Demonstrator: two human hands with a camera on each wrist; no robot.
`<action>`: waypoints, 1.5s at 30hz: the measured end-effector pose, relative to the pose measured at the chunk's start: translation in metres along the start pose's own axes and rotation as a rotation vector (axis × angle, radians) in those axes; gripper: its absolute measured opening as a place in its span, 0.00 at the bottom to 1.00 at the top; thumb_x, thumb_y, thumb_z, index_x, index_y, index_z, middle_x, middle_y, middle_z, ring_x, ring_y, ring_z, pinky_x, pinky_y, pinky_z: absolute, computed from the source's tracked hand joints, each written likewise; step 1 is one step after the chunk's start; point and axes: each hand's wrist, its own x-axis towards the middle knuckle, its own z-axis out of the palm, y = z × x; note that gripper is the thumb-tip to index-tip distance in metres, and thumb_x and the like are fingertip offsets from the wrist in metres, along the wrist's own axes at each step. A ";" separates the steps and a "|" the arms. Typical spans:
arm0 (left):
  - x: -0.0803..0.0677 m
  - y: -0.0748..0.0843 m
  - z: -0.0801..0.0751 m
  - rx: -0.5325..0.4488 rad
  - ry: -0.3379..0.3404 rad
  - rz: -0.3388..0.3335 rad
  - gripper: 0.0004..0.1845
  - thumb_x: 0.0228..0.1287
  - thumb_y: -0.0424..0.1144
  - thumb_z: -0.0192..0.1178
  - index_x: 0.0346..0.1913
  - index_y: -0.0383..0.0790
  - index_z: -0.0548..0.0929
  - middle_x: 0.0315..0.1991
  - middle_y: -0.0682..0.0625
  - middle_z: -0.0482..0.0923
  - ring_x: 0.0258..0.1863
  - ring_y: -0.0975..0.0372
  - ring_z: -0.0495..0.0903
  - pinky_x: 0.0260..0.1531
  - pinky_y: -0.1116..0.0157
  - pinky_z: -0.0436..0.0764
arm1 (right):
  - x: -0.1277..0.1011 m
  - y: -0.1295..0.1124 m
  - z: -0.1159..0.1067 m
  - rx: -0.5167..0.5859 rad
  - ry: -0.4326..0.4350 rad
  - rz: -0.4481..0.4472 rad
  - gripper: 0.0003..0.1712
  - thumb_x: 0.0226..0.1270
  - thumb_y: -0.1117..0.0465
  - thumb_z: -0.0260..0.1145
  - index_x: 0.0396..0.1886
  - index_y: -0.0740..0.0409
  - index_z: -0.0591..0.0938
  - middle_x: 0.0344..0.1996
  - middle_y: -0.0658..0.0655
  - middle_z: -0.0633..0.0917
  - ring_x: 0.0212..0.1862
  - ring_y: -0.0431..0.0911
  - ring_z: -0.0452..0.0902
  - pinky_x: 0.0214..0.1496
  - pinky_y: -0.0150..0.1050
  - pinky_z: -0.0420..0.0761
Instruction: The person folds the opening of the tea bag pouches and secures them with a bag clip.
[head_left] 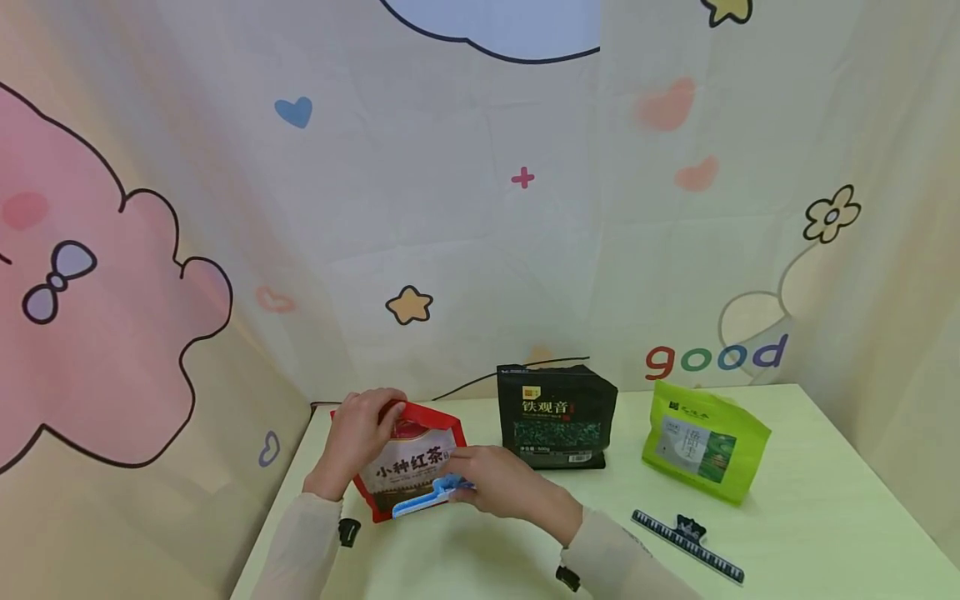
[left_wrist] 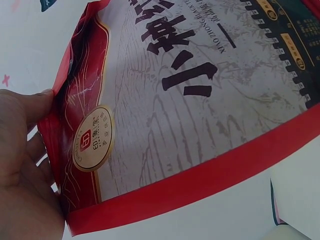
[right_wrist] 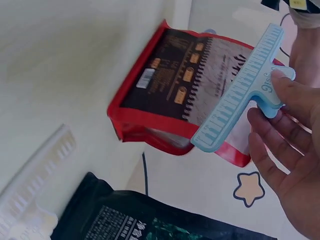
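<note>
A red tea bag (head_left: 408, 457) with a pale printed front stands at the left of the table, leaning slightly. My left hand (head_left: 363, 432) grips its top edge; in the left wrist view the thumb lies on the near side of the bag and the fingers reach behind it. My right hand (head_left: 498, 483) pinches a light blue sealing clip (right_wrist: 239, 90) by its handle, thumb on one side and fingers on the other. In the right wrist view, the clip's long bar, printed with piano keys, overlaps the front of the red bag.
A black tea bag (head_left: 558, 425) stands at the back middle, and a green tea bag (head_left: 705, 442) leans farther right. In front of the green one lies a black piano-key clip (head_left: 686, 542). The right wrist view also shows a whitish clip (right_wrist: 37, 187) near the black bag. A printed curtain (head_left: 480, 208) hangs behind the table.
</note>
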 end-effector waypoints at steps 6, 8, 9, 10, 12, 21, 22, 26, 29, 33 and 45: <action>0.001 0.000 -0.001 0.000 -0.016 -0.007 0.10 0.66 0.42 0.64 0.48 0.46 0.86 0.45 0.49 0.87 0.42 0.56 0.81 0.47 0.56 0.78 | 0.000 0.001 -0.012 0.071 0.053 0.058 0.18 0.64 0.52 0.70 0.53 0.49 0.83 0.48 0.48 0.84 0.45 0.39 0.81 0.50 0.28 0.81; 0.001 0.000 -0.001 -0.003 -0.024 -0.014 0.10 0.67 0.42 0.64 0.48 0.46 0.86 0.45 0.49 0.87 0.42 0.56 0.81 0.48 0.55 0.78 | -0.001 0.001 -0.016 0.101 0.080 0.060 0.18 0.65 0.54 0.69 0.54 0.50 0.83 0.48 0.49 0.84 0.44 0.39 0.81 0.49 0.28 0.81; 0.000 0.001 -0.002 -0.005 -0.027 -0.017 0.10 0.67 0.42 0.63 0.48 0.46 0.86 0.45 0.49 0.87 0.42 0.56 0.81 0.48 0.55 0.78 | -0.001 0.002 -0.018 0.113 0.092 0.062 0.18 0.65 0.55 0.69 0.54 0.50 0.82 0.48 0.49 0.84 0.44 0.40 0.82 0.49 0.27 0.81; 0.000 0.001 -0.002 -0.006 -0.031 -0.022 0.10 0.67 0.42 0.63 0.48 0.46 0.86 0.46 0.49 0.87 0.43 0.55 0.81 0.48 0.55 0.78 | -0.001 0.003 -0.019 0.122 0.105 0.064 0.19 0.65 0.56 0.69 0.55 0.51 0.82 0.48 0.50 0.84 0.45 0.41 0.82 0.48 0.27 0.81; 0.000 0.001 -0.002 -0.009 -0.031 -0.027 0.10 0.66 0.42 0.64 0.49 0.46 0.86 0.46 0.49 0.87 0.43 0.55 0.81 0.49 0.54 0.79 | -0.001 0.004 -0.022 0.134 0.135 0.063 0.19 0.65 0.58 0.70 0.55 0.52 0.82 0.48 0.51 0.84 0.45 0.42 0.83 0.47 0.27 0.82; 0.000 0.002 -0.003 -0.005 -0.044 -0.043 0.11 0.66 0.42 0.64 0.49 0.46 0.85 0.47 0.48 0.87 0.44 0.55 0.80 0.49 0.53 0.79 | 0.003 0.013 -0.030 0.176 0.231 0.106 0.17 0.65 0.62 0.69 0.53 0.54 0.82 0.48 0.53 0.85 0.48 0.46 0.85 0.48 0.34 0.84; 0.000 0.002 -0.003 -0.006 -0.045 -0.046 0.11 0.66 0.42 0.64 0.50 0.46 0.85 0.47 0.48 0.87 0.45 0.54 0.80 0.49 0.53 0.79 | 0.004 0.014 -0.031 0.178 0.245 0.106 0.17 0.65 0.62 0.69 0.53 0.54 0.83 0.48 0.53 0.85 0.48 0.46 0.85 0.48 0.35 0.84; 0.000 0.003 -0.003 -0.010 -0.038 -0.044 0.11 0.66 0.41 0.64 0.49 0.45 0.86 0.47 0.48 0.87 0.45 0.54 0.80 0.49 0.53 0.78 | 0.007 0.021 -0.032 0.169 0.289 0.106 0.17 0.64 0.60 0.69 0.53 0.54 0.82 0.46 0.52 0.85 0.48 0.45 0.84 0.50 0.36 0.84; 0.000 0.003 -0.003 -0.007 -0.028 -0.032 0.10 0.66 0.41 0.64 0.48 0.45 0.86 0.46 0.48 0.87 0.44 0.54 0.81 0.49 0.54 0.78 | 0.009 0.026 -0.032 0.170 0.300 0.121 0.18 0.64 0.60 0.69 0.54 0.56 0.82 0.47 0.53 0.85 0.48 0.46 0.85 0.50 0.37 0.84; 0.000 0.002 -0.003 0.003 -0.015 -0.012 0.09 0.66 0.41 0.64 0.47 0.45 0.86 0.45 0.49 0.87 0.43 0.55 0.82 0.47 0.56 0.78 | 0.013 0.031 -0.032 0.199 0.308 0.154 0.19 0.65 0.60 0.69 0.54 0.58 0.81 0.49 0.56 0.84 0.48 0.49 0.86 0.50 0.40 0.84; -0.001 0.003 -0.003 0.007 -0.016 -0.016 0.10 0.66 0.41 0.64 0.48 0.45 0.86 0.46 0.48 0.87 0.42 0.55 0.81 0.45 0.56 0.78 | 0.022 0.041 -0.035 0.201 0.304 0.221 0.18 0.66 0.59 0.68 0.55 0.57 0.81 0.50 0.56 0.85 0.48 0.47 0.84 0.51 0.41 0.84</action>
